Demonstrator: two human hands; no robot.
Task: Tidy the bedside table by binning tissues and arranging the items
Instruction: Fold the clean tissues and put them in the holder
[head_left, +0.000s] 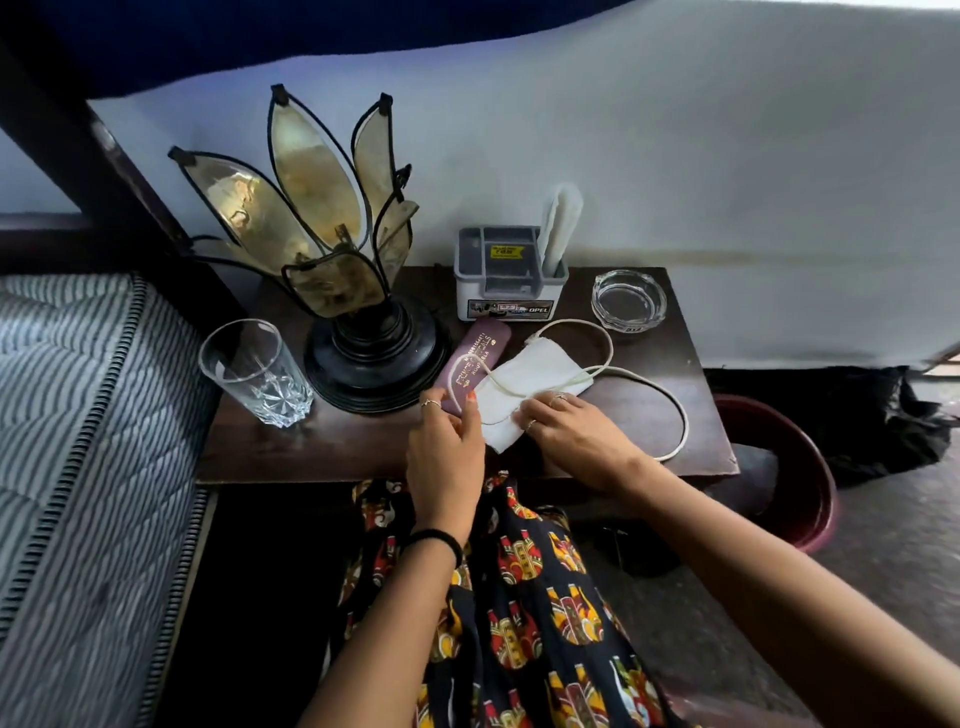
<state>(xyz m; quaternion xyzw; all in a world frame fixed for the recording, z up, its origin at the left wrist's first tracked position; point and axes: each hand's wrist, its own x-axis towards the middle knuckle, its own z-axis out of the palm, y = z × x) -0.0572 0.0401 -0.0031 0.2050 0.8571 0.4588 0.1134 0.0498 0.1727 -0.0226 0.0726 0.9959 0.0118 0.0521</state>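
A white cloth pouch (524, 387) with a long white cord (670, 400) lies near the front of the dark wooden bedside table (322, 447). My left hand (447, 447) pinches the pouch's left edge and touches the maroon case (475, 358) beside it. My right hand (566, 431) grips the pouch's lower right part, fingers curled over it. The cord loops over the pouch and out to the right. Folded white tissue (558, 226) stands upright in the grey organiser box (506, 275) at the back.
A petal-shaped lamp (332, 249) on a black base stands back left, a clear drinking glass (254, 371) at the left front, a glass ashtray (628, 301) back right. A maroon bin (800, 467) sits on the floor right of the table. A striped mattress (78, 441) borders the left.
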